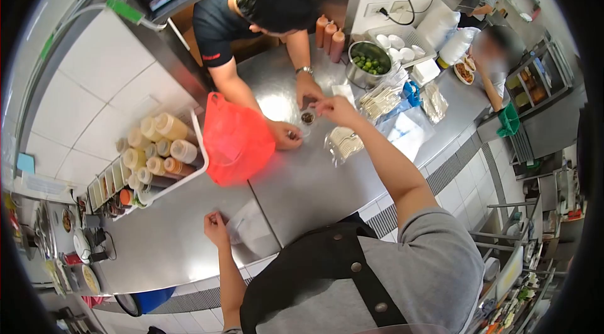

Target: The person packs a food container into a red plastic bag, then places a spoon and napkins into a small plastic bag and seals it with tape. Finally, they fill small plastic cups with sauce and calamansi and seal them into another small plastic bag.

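Note:
My right hand (335, 109) reaches across the metal counter, its fingers stretched toward a small clear cup (307, 118) with dark contents. Whether my fingertips touch the cup is hard to see. A co-worker opposite has one hand (308, 90) just behind that cup and the other hand (285, 135) in front of it. My left hand (216, 228) is low over the counter with its fingers curled; what they hold, if anything, is hidden. Beside it lies a clear plastic bag (250, 226). A red plastic bag (236, 139) stands between my left hand and the co-worker.
At left, a white basket (202, 145) holds several sauce bottles (170, 126). Toward the back right are orange squeeze bottles (337, 45), a steel pot (362, 79) of green limes, and packs of wrapped utensils (379, 100). Another person (494, 57) is by the counter's far right end.

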### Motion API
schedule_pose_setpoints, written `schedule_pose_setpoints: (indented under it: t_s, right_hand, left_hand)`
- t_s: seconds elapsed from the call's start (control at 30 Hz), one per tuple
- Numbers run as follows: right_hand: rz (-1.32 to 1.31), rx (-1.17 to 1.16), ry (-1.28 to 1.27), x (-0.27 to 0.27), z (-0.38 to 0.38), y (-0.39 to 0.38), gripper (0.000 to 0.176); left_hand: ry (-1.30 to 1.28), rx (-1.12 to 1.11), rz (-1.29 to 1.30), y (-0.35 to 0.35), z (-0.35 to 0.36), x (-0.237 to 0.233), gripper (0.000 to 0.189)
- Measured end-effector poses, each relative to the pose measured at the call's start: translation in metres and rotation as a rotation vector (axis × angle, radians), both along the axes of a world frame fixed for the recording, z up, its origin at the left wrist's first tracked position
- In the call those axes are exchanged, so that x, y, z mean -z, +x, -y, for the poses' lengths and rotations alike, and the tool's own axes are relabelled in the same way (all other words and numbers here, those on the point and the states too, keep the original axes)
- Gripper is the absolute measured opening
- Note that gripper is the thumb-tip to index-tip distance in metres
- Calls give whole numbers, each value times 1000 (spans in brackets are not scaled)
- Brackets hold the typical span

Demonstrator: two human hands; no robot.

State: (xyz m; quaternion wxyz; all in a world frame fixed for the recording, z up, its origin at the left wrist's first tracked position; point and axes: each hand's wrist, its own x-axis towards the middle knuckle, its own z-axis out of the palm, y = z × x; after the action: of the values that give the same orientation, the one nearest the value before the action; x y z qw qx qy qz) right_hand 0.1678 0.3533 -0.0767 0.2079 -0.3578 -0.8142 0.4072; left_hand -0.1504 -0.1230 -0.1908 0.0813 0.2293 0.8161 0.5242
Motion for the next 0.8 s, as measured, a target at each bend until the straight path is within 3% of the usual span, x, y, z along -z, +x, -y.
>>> schedule_pose_setpoints:
  t_s: [0.07, 0.17, 0.27, 0.37, 0.4, 0.47, 0.8]
  right_hand:
    - [80, -88, 0, -40, 16, 28, 21]
    - [38, 200, 489, -26, -23, 79, 30]
    - [32, 417, 566, -19, -92, 123, 33]
    - [126, 266, 503, 13, -140, 150, 23]
    - [93, 291, 565, 6, -136, 151, 11]
    - [139, 245, 551, 11, -132, 154, 9]
    - [117, -9, 530, 0, -95, 170, 5]
  left_hand:
    - [43, -4, 39, 16, -5, 3, 8]
    - [-52, -12, -59, 79, -32, -27, 8]
    - [-72, -17, -158, 154, -72, -30, 11]
    - [-50, -1, -276, 220, -111, 8, 25]
    - [-94, 37, -173, 247, -121, 2, 27]
    - [-172, 89, 49, 294, -152, -22, 31]
    - [-422, 75, -143, 331, -188, -35, 33]
